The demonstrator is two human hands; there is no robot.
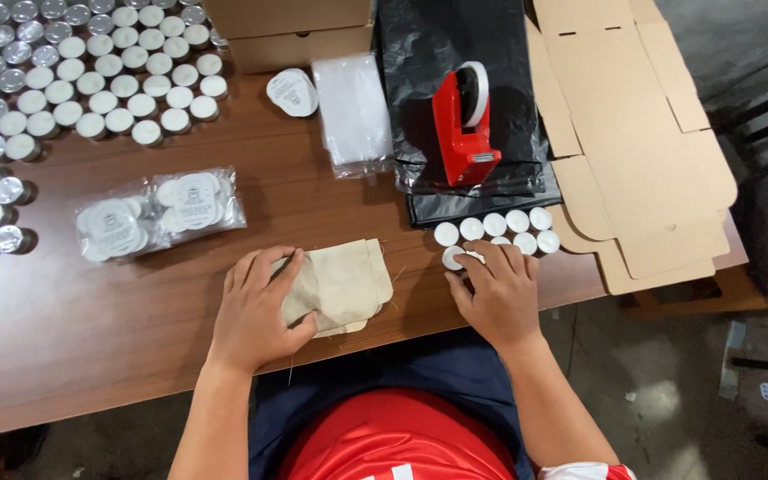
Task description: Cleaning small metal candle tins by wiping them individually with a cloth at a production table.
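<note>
My left hand [258, 307] rests on a small beige cloth pouch [344, 284] near the table's front edge, gripping its left end. My right hand [495, 289] lies over a cluster of white tealight candles [498, 229] to the right of the pouch, its fingertips on the nearest ones. Whether a candle is pinched between the fingers is hidden.
Many tealights in metal cups [64, 71] fill the far left of the brown table [91, 311]. Two clear bags of round labels [157, 213], a clear bag stack [353, 111], a red tape dispenser [466, 124] on black bags and flat cardboard boxes [633, 133] lie beyond.
</note>
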